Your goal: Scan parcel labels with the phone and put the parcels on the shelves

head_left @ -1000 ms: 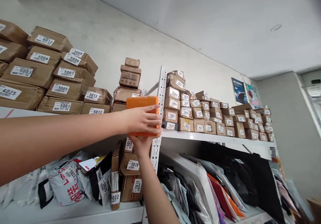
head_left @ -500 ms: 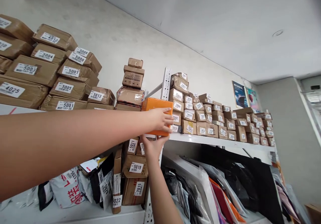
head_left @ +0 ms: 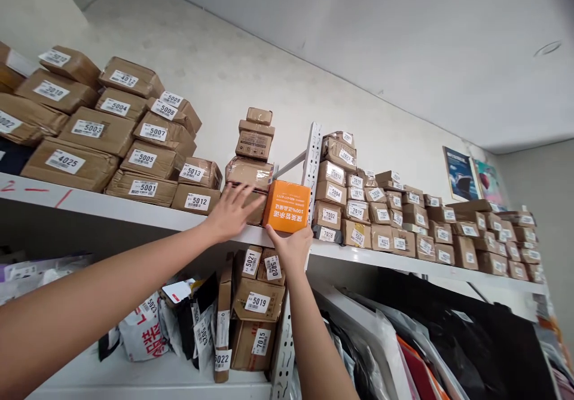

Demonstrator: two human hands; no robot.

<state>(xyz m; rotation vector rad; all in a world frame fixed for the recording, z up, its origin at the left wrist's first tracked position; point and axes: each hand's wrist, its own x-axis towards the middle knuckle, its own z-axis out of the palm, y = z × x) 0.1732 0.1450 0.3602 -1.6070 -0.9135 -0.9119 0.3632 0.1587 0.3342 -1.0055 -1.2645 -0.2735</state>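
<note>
An orange box (head_left: 287, 207) with white printing, upside down to my view, stands on the upper shelf between a stack of cardboard boxes and the perforated white post. My right hand (head_left: 291, 247) grips its lower edge, thumb at the left corner and fingers toward the right one. To its left, my left hand (head_left: 231, 213) is open with fingers spread, in front of the bottom cardboard box (head_left: 255, 207) of the stack; whether it touches that box I cannot tell. Above it lies a taped cardboard box (head_left: 249, 173).
Labelled cartons (head_left: 92, 128) are piled on the left of the upper shelf (head_left: 147, 210), and many smaller ones (head_left: 381, 211) continue right of the post (head_left: 314, 155). Below stand a carton marked 5019 (head_left: 258, 313), a white plastic parcel (head_left: 143, 331) and bagged items (head_left: 417, 364).
My left hand has come off the orange box and moved left, fingers spreading. My right hand stays at the box's lower edge. The view has turned slightly left.
</note>
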